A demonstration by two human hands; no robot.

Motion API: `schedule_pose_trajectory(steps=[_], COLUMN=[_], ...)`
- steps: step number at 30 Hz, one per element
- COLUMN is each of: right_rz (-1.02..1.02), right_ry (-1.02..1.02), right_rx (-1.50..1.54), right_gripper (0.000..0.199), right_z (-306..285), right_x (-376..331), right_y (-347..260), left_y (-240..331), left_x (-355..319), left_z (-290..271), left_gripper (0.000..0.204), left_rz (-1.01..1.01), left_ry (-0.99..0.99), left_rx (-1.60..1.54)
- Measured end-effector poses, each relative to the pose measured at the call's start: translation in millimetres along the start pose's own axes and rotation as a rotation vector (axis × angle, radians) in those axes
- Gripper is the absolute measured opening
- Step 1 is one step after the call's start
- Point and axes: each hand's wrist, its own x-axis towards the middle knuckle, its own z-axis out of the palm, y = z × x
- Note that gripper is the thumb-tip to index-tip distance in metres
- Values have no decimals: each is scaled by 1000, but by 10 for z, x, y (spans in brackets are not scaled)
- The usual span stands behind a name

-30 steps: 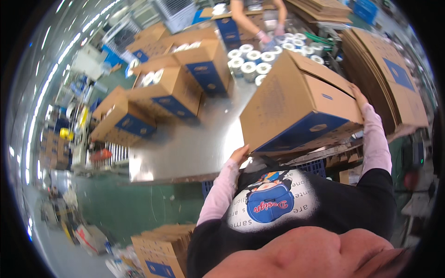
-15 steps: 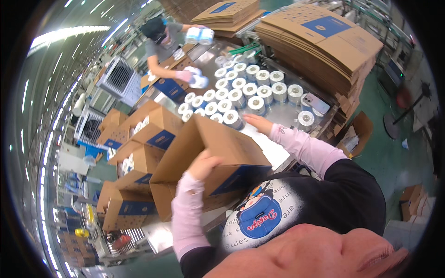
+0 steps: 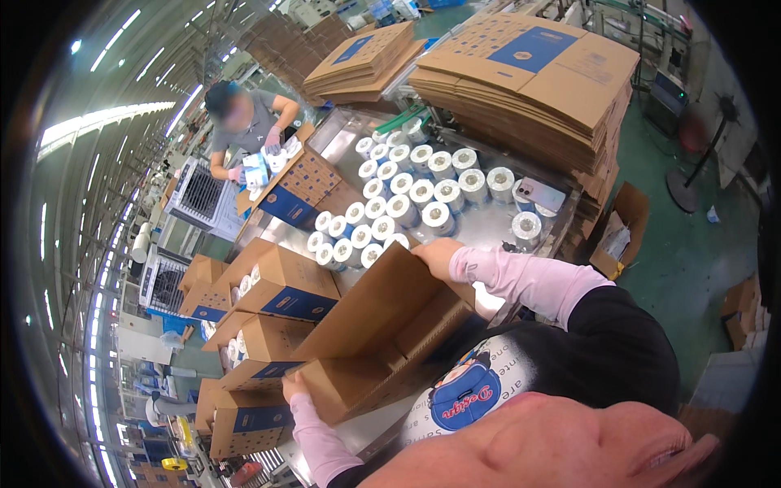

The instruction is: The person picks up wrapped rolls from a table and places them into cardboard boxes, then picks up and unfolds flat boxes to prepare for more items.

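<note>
An open cardboard carton (image 3: 382, 297) with blue printing lies tilted in front of me, and its bare inside faces up. My left hand (image 3: 294, 385) is closed on the left edge of this carton. At the carton's upper right corner, my right hand (image 3: 438, 259) grips the edge of the raised flap, with some fingers hidden behind it. Just beyond the flap stand wrapped white paper rolls (image 3: 400, 209) in rows on the metal table (image 3: 486, 225). Neither hand touches a roll.
Several cartons filled with white rolls (image 3: 297, 289) stand to the left. A co-worker (image 3: 248, 122) puts wrapped rolls into another carton (image 3: 305, 191). Stacked flat cardboard (image 3: 529, 73) rises at the back right. A phone (image 3: 541, 195) lies on rolls at the table's right.
My left hand has moved down to the carton's left edge, and my right hand has come onto its flap. The carton has opened toward me. The co-worker's rolls have moved to their carton.
</note>
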Motion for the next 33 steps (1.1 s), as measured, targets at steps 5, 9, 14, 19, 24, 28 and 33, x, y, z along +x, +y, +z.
schedule_pose_trajectory(steps=[5,9,14,19,24,28,33], right_rz=[-223,-10,-92,-108,99,245,-286], right_ry=[33,-16,-122,38,438,103,354], right_rx=[507,629,133,717,286,252,-296], right_gripper=[49,51,50,54,70,71,56], right_z=[313,1041,1102,412,823,472,627], right_x=[395,346,591,946,1149,1422,1013], right_y=[1124,2036,1771,1413,987,794,271], left_y=[-314,350,249,1233,1322,1259,1444], left_x=[-617,-1150,-971,-841,-344,135,339], left_z=[1337,1938,1782,278,734,820,815], left_gripper=[47,40,31,24,42,66,66], left_rz=[-272,-404,-345,170,64,-274,-375], left_ry=[-304,-422,-238,-145,-3,-486,-887], left_rx=[-635,-1057,-1342,-1644,-1136,-1111,-622])
